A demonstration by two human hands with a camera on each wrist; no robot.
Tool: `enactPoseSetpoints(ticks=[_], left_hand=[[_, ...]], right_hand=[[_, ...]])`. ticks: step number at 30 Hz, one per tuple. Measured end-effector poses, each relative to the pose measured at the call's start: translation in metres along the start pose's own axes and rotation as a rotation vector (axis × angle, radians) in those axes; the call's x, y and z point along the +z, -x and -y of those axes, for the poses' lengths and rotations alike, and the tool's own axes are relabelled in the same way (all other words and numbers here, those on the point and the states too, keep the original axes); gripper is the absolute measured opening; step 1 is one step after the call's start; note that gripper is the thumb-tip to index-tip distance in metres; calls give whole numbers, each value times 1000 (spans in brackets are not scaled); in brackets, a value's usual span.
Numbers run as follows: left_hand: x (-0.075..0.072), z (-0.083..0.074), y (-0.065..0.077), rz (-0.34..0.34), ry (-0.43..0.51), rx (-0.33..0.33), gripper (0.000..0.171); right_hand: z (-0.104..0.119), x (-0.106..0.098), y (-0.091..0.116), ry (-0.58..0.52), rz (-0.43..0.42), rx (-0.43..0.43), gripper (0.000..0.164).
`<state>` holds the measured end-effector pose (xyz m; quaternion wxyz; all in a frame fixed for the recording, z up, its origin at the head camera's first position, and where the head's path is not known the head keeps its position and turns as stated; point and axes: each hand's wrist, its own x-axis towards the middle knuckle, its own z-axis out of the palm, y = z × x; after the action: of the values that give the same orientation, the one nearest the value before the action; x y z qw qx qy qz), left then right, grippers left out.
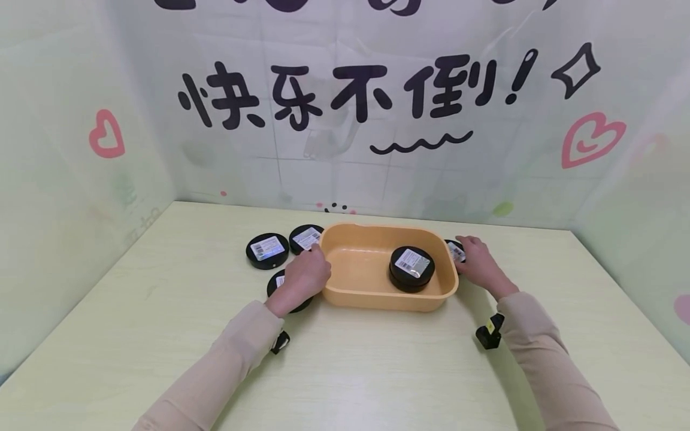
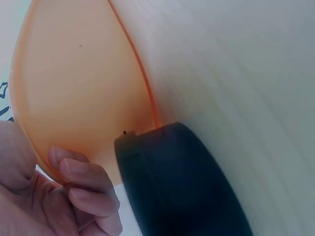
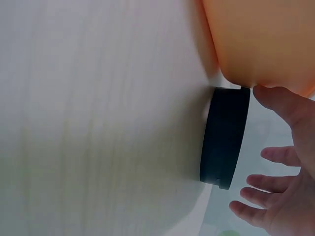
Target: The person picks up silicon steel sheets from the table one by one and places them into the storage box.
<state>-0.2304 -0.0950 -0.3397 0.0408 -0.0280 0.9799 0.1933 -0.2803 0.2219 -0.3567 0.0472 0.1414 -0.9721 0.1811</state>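
Note:
An orange plastic basin (image 1: pixel 377 301) stands on the table, and my left hand (image 1: pixel 307 272) pinches its left rim between thumb and curled fingers. Inside the basin, toward its right end, lie two round black cases (image 1: pixel 412 268), one stacked on the other, with a white label on top. Just outside the right end is another round black case (image 1: pixel 456 251), partly hidden by the basin wall and my hand. My right hand (image 1: pixel 483 267) is over that case, fingers spread; in the right wrist view its thumb (image 3: pixel 280 101) is right at the case's upper edge.
To the left of the basin are more labelled round black cases: one (image 1: pixel 267 250) at the far left, one (image 1: pixel 305 237) behind my left hand and one (image 1: pixel 298 304) partly under my left wrist. A printed cloth wall (image 1: pixel 334 173) encloses the table (image 1: pixel 377 371).

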Motion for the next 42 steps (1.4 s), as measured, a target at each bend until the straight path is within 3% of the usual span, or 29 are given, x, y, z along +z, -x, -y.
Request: enactPoseSetpoints(ticks=[15, 22, 30, 42], left_hand=[[1, 0, 0, 15, 6, -19, 51], [1, 1, 0, 2, -7, -11, 49], [2, 0, -1, 7, 1, -10, 50], [1, 0, 0, 9, 8, -12, 48]], right_hand=[[4, 2, -7, 1, 121, 9, 57], [4, 6, -8, 22, 108, 31, 50], [3, 4, -8, 38, 145, 80, 58], [-1, 1, -4, 131, 199, 48, 58]])
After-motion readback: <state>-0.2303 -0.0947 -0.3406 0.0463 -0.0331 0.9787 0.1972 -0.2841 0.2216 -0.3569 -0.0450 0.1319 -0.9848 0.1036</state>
